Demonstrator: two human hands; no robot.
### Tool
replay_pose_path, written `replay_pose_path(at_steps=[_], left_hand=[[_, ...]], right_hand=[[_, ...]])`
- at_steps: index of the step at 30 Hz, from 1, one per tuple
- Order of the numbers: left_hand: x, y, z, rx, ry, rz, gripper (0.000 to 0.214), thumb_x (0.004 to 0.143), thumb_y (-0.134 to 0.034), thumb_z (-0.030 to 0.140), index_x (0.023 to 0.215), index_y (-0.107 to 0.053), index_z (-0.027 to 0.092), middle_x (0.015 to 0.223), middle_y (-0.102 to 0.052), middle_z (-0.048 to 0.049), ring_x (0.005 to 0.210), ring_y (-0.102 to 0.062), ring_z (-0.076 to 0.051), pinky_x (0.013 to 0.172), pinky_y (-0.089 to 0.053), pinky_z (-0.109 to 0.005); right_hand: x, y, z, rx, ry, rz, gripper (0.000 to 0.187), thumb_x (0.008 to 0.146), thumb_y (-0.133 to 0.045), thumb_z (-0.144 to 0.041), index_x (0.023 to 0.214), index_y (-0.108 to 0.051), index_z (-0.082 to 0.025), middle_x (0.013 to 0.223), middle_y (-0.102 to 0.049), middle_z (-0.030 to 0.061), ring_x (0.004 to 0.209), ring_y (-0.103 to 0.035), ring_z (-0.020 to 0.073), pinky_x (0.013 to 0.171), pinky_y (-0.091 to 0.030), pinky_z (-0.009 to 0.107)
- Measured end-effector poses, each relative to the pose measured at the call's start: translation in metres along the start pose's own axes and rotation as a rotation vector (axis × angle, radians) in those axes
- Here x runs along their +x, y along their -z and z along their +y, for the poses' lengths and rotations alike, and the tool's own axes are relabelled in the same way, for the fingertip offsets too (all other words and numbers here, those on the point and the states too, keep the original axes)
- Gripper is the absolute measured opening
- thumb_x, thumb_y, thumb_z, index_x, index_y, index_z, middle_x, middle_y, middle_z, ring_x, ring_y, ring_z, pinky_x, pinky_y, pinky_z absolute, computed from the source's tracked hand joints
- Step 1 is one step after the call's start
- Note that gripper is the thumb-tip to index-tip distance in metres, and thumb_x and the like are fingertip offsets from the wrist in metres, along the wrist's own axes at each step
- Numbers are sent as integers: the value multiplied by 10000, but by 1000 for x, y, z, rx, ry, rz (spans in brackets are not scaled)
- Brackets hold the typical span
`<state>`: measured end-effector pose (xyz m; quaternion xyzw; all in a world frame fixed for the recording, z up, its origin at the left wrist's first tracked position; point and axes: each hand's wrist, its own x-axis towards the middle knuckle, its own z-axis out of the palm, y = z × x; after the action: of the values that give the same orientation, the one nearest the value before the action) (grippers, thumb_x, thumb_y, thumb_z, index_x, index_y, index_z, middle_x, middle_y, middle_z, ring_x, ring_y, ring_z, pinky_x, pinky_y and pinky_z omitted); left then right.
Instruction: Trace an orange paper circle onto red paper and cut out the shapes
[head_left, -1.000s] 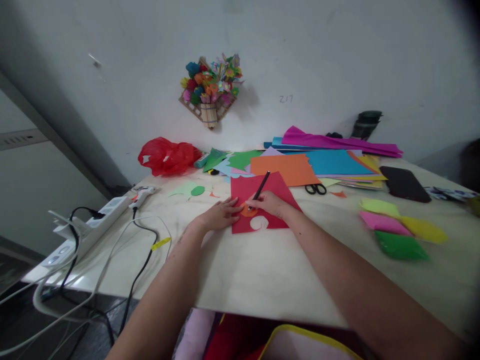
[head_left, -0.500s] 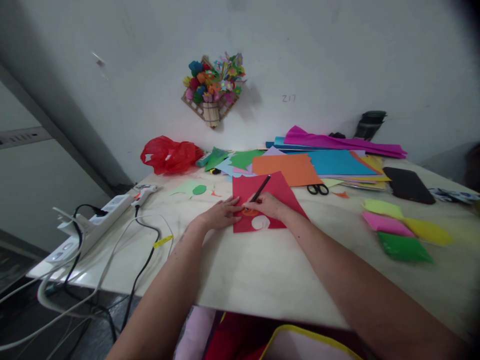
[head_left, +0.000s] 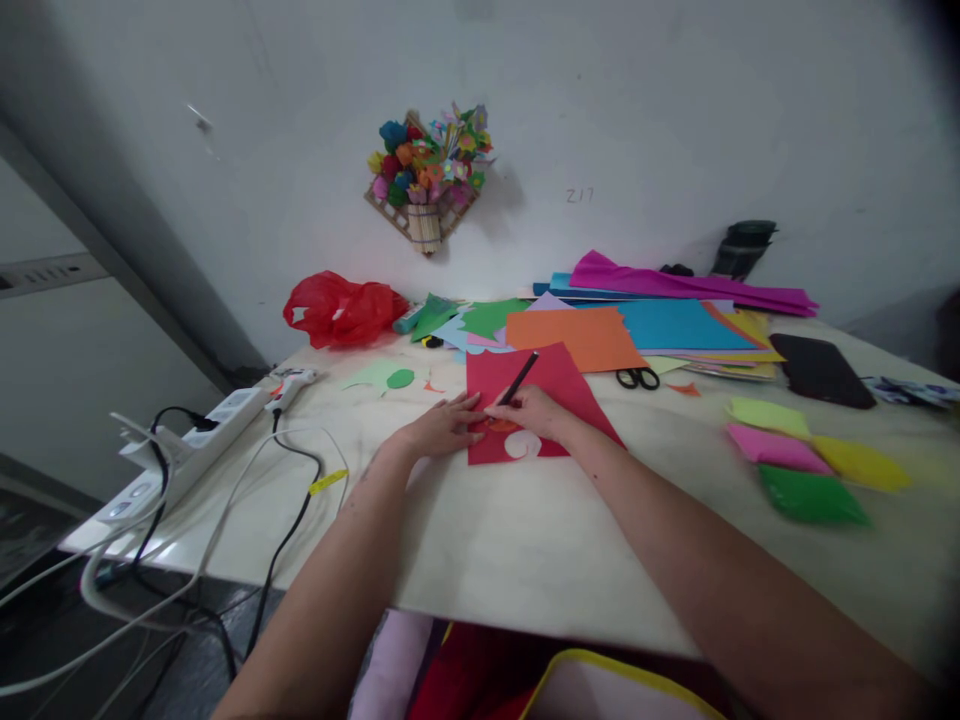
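A red paper sheet [head_left: 559, 380] lies on the pale table [head_left: 525, 540] in front of me. My right hand [head_left: 534, 410] is closed round a black pen [head_left: 519, 378], its tip down on a small orange paper shape [head_left: 501, 425] that lies on the red sheet. My left hand [head_left: 442, 425] rests flat with fingers stretched out, pressing the left edge of the red sheet beside the orange shape. A white curved cut-out hole [head_left: 521, 446] shows in the sheet just below my right hand.
Black scissors [head_left: 637, 378] lie right of the red sheet. A stack of coloured paper [head_left: 660, 325] and a red plastic bag [head_left: 341, 308] sit at the back. A dark phone [head_left: 821, 368], coloured packets [head_left: 806, 465], a power strip [head_left: 191, 445] with cables and a glue gun [head_left: 289, 385] are also there.
My right hand has shifted the pen slightly left over the orange shape. The view has drifted a little; my left hand stays in place.
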<state>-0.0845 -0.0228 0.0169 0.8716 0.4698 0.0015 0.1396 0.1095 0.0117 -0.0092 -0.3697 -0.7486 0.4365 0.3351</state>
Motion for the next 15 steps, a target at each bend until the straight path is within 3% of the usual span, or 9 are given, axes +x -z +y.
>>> replay_pose_path(at_steps=[15], left_hand=[[0, -1, -2, -13, -13, 7, 473, 821, -407, 473, 1274, -376, 339, 1434, -130, 39, 1309, -93, -225, 1044, -137, -401]], right_hand=[[1, 1, 2, -28, 3, -10, 306, 651, -588, -459, 728, -653, -170, 741, -653, 30, 716, -569, 151, 634, -418, 257]])
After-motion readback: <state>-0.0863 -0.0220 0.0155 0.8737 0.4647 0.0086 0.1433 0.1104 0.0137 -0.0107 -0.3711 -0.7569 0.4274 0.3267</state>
